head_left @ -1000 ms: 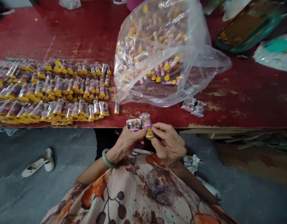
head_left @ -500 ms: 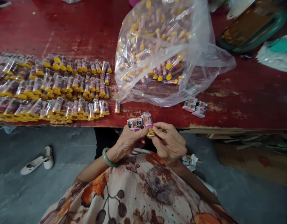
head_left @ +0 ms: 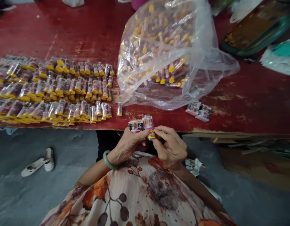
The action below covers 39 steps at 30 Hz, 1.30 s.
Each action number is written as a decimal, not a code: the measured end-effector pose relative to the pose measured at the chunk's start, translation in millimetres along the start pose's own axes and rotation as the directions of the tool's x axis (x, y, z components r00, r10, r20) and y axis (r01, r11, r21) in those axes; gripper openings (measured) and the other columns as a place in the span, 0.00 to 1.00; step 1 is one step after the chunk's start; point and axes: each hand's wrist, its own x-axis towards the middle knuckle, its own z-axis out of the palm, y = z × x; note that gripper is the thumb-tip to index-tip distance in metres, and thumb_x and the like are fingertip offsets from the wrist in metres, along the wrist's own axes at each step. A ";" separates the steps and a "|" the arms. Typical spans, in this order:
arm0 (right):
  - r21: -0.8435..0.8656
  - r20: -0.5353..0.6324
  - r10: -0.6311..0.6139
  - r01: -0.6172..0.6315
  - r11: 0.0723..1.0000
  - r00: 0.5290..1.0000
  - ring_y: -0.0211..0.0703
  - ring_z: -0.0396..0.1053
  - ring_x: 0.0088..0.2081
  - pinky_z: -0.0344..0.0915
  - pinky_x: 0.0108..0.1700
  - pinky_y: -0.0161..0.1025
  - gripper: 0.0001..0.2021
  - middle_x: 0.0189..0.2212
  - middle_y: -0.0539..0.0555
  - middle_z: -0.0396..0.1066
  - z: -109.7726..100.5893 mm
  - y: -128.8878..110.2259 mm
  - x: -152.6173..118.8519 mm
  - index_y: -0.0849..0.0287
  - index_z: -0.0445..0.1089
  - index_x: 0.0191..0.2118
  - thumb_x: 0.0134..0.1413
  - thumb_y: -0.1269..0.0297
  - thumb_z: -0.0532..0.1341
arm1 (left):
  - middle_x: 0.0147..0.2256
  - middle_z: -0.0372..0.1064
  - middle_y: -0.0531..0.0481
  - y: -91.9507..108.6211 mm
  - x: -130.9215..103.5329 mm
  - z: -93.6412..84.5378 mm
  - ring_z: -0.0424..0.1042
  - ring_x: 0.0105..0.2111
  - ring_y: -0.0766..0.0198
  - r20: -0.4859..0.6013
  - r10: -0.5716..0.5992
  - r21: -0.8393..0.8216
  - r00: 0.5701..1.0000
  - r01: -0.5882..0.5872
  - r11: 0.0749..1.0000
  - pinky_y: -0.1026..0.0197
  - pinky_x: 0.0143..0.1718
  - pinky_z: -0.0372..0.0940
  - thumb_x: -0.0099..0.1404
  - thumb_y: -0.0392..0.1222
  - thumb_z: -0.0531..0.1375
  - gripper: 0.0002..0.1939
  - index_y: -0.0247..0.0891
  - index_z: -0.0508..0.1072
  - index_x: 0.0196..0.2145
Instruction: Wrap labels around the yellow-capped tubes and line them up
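Note:
Just off the table's front edge, my left hand is closed around a stack of printed labels. Its thumb also presses on a small clear tube with a yellow cap end, which stands nearly upright with a printed label around it. My right hand pinches the tube's right side between thumb and fingertips. A single labelled tube stands apart on the table beyond my left hand. Two more label stacks lie on the table to the right.
Rows of piled labelled tubes cover the left of the red table. A large clear plastic bag of yellow-capped tubes lies ahead. A jug with a green handle is at the far right. White shoes lie on the floor.
Both hands keep hold of the tube and labels in nearly the same place. The tube has turned slightly, and the whole view has shifted a little.

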 end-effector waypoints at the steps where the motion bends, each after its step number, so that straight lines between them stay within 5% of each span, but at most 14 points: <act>1: -0.007 0.011 0.003 -0.003 1.000 1.000 0.43 0.74 0.37 0.74 0.36 0.41 0.17 0.39 0.56 0.74 0.5 1.5 -2.3 0.56 0.73 0.46 0.51 0.78 0.62 | 0.27 0.70 0.51 0.8 -0.3 -1.0 0.64 0.21 0.72 -0.014 -0.003 -0.008 1.000 0.003 1.000 0.68 0.21 0.60 0.48 0.46 0.73 0.17 0.33 0.75 0.30; 15: -0.066 -0.010 -0.105 0.104 0.992 0.994 0.43 0.75 0.37 0.75 0.35 0.39 0.19 0.40 0.56 0.75 13.7 1.4 -10.9 0.53 0.74 0.49 0.52 0.77 0.61 | 0.28 0.72 0.51 3.6 -4.3 -10.9 0.67 0.22 0.69 -0.039 0.019 -0.014 0.999 -0.019 1.000 0.68 0.20 0.61 0.45 0.45 0.74 0.19 0.33 0.76 0.31; 22: -0.034 0.085 -0.077 0.080 0.996 0.993 0.43 0.74 0.36 0.74 0.36 0.41 0.15 0.36 0.57 0.75 17.3 7.5 -11.9 0.57 0.73 0.46 0.51 0.76 0.65 | 0.23 0.70 0.51 15.9 -7.3 -18.5 0.64 0.20 0.70 -0.126 0.086 0.082 0.988 -0.076 0.994 0.67 0.19 0.58 0.48 0.49 0.73 0.17 0.33 0.75 0.28; 25: -0.022 0.122 -0.087 0.090 0.996 0.989 0.42 0.74 0.34 0.73 0.34 0.39 0.11 0.34 0.57 0.74 17.2 8.6 -10.5 0.60 0.73 0.42 0.51 0.76 0.65 | 0.20 0.68 0.52 38.5 -3.0 -32.8 0.62 0.19 0.69 -0.244 0.301 0.356 0.922 -0.204 0.912 0.65 0.20 0.56 0.49 0.50 0.71 0.16 0.34 0.75 0.24; 27: -0.027 0.138 -0.098 0.102 0.994 0.986 0.42 0.74 0.33 0.73 0.34 0.38 0.09 0.34 0.57 0.74 14.5 11.4 -8.1 0.60 0.73 0.40 0.52 0.76 0.64 | 0.24 0.72 0.50 58.0 4.3 -42.9 0.68 0.24 0.65 -0.275 0.512 0.647 0.814 -0.237 0.725 0.64 0.27 0.60 0.51 0.47 0.70 0.13 0.35 0.78 0.28; 30: -0.074 0.139 -0.131 0.142 0.987 0.982 0.41 0.73 0.33 0.73 0.34 0.38 0.07 0.33 0.56 0.74 9.1 24.1 4.0 0.59 0.73 0.38 0.53 0.75 0.63 | 0.32 0.75 0.45 81.6 21.1 -53.6 0.72 0.34 0.56 -0.234 0.694 0.959 0.681 0.044 0.280 0.60 0.35 0.61 0.58 0.43 0.65 0.09 0.36 0.79 0.35; 32: -0.121 0.129 -0.145 0.160 0.980 0.981 0.40 0.73 0.32 0.72 0.35 0.37 0.05 0.32 0.55 0.73 7.5 40.7 21.5 0.59 0.72 0.36 0.54 0.74 0.62 | 0.35 0.75 0.39 89.3 32.2 -56.5 0.73 0.36 0.51 -0.212 0.704 0.959 0.678 0.282 0.017 0.58 0.34 0.59 0.61 0.42 0.61 0.09 0.34 0.78 0.35; 34: -0.186 0.122 -0.131 0.153 0.971 0.984 0.39 0.71 0.30 0.70 0.35 0.37 0.04 0.28 0.53 0.73 9.5 64.5 47.1 0.59 0.71 0.31 0.56 0.71 0.61 | 0.37 0.74 0.35 92.0 39.4 -57.1 0.73 0.37 0.49 -0.196 0.684 0.918 0.702 0.376 -0.124 0.57 0.33 0.59 0.62 0.43 0.60 0.11 0.32 0.77 0.35; 36: -0.315 0.138 -0.057 0.099 0.944 0.989 0.41 0.70 0.30 0.68 0.36 0.39 0.08 0.26 0.53 0.72 15.0 93.7 77.8 0.59 0.70 0.27 0.57 0.68 0.58 | 0.37 0.74 0.35 92.9 40.9 -57.1 0.73 0.38 0.49 -0.179 0.699 0.929 0.692 0.352 -0.111 0.57 0.33 0.59 0.62 0.44 0.60 0.11 0.33 0.77 0.34; 39: -0.639 0.205 0.245 -0.060 0.767 0.948 0.49 0.70 0.38 0.65 0.41 0.43 0.10 0.35 0.62 0.73 25.1 139.4 121.3 0.62 0.73 0.32 0.56 0.70 0.54 | 0.32 0.74 0.43 92.7 33.1 -57.3 0.72 0.35 0.54 -0.199 0.808 0.979 0.554 0.074 0.191 0.59 0.34 0.61 0.59 0.47 0.63 0.11 0.37 0.76 0.34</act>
